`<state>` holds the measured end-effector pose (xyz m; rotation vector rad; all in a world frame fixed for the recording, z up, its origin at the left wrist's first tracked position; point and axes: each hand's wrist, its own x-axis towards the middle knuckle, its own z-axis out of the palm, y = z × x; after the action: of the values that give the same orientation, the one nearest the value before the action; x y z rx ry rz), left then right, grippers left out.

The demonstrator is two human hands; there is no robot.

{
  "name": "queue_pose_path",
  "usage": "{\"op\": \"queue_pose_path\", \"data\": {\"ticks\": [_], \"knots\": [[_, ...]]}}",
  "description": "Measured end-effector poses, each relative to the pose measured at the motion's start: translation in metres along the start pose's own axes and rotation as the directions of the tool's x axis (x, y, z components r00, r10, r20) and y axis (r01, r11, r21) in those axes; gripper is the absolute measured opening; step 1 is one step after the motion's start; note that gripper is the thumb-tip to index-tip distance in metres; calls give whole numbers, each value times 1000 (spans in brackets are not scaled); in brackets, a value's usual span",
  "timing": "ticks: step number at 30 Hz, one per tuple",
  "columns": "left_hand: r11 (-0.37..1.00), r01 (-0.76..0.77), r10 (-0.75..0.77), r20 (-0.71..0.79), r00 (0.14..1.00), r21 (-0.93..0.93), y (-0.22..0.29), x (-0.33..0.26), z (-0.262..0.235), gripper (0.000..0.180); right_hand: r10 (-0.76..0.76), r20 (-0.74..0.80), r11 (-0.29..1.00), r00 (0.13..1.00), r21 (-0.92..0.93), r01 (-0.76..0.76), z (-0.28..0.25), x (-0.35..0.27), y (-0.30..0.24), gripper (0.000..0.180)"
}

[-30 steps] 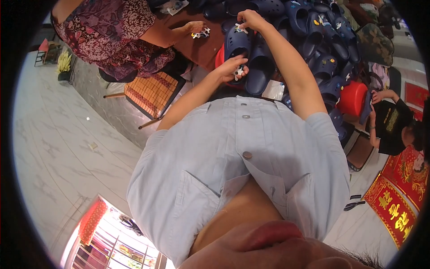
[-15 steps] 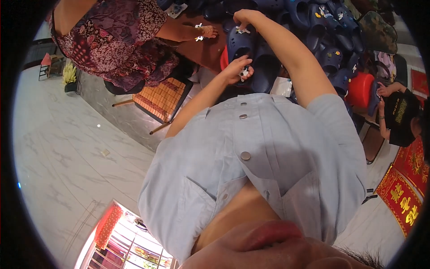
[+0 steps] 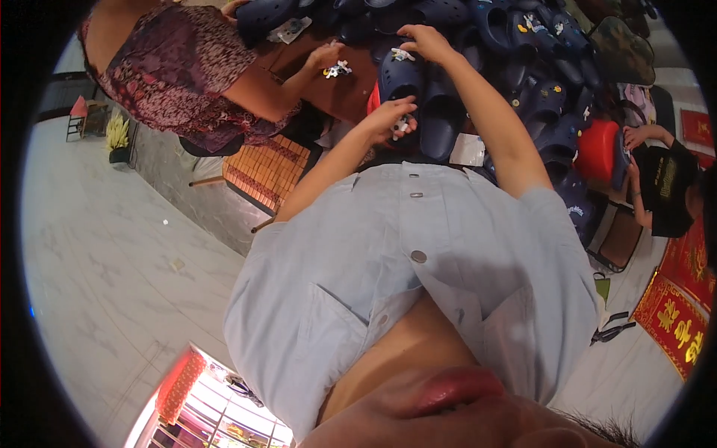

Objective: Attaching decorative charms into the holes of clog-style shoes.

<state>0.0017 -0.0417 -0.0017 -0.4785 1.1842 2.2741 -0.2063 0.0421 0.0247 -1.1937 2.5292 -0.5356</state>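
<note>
A navy blue clog (image 3: 397,81) stands toe away from me, with a white figure charm (image 3: 402,54) on its upper. My right hand (image 3: 429,43) is at its far end beside that charm, fingers bent and apart, with nothing visible in them. Close to the clog's near end, my left hand (image 3: 388,119) curls round small white-and-black shoe charms (image 3: 402,127). A second navy clog (image 3: 439,123) lies just to the right.
Several navy clogs (image 3: 549,97) are heaped to the right. At the left a co-worker's hand (image 3: 325,56) is by white charms (image 3: 337,70) on the brown table (image 3: 351,93). A clear packet (image 3: 468,149) lies near me. Another person (image 3: 665,179) works beside a red stool (image 3: 597,149).
My right hand has shifted right and nearer, and its fingers have spread from the charm. My left hand has moved slightly left. The co-worker's hand has drawn back to the left.
</note>
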Motion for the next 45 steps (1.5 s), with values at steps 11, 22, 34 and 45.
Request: {"op": "queue_pose_path", "data": {"ticks": [11,22,34,45], "knots": [[543,115,187,254,949,-832,24,-11,8,47,300,-429,836,852,549,-18,-8,-194,-45,17],[634,150,143,306,941,-758,0,21,61,45,49,-559,969,828,226,96,20,-221,-65,31],[645,123,156,288,945,-754,-17,18,70,52,-74,-534,943,842,239,234,15,-231,-41,16],[808,61,-10,89,996,-585,-23,6,95,77,-187,-523,964,832,66,258,6,-226,-41,23]]}}
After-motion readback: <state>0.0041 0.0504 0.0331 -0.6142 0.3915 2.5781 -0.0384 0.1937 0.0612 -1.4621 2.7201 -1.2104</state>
